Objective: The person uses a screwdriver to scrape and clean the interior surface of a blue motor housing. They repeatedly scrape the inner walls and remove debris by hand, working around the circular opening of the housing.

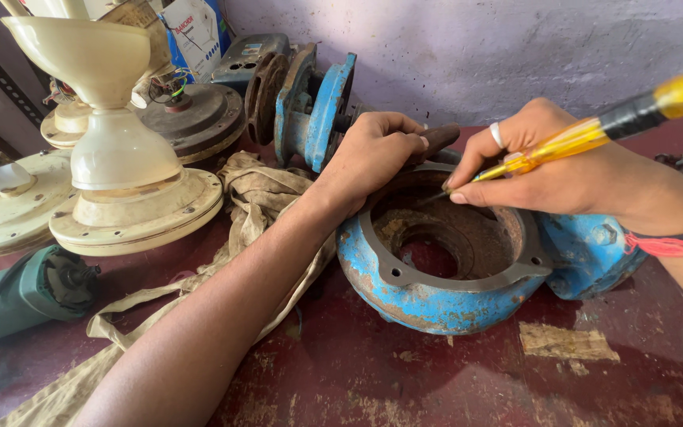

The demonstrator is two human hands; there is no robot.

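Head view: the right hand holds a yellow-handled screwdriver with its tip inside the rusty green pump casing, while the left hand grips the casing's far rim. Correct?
Not quite. In the head view the pump casing is blue, not green. The rest holds: the right hand holds the yellow-handled screwdriver and the left hand grips the far rim.

bench [452, 379]: dark red, worn, scuffed | blue pump casing [436, 296]: laid under both hands | beige cloth [254, 198]: spread left of the left hand [373, 158] | cream fan motors [132, 202]: set further left | green angle grinder [25, 292]: laid beyond the forearm
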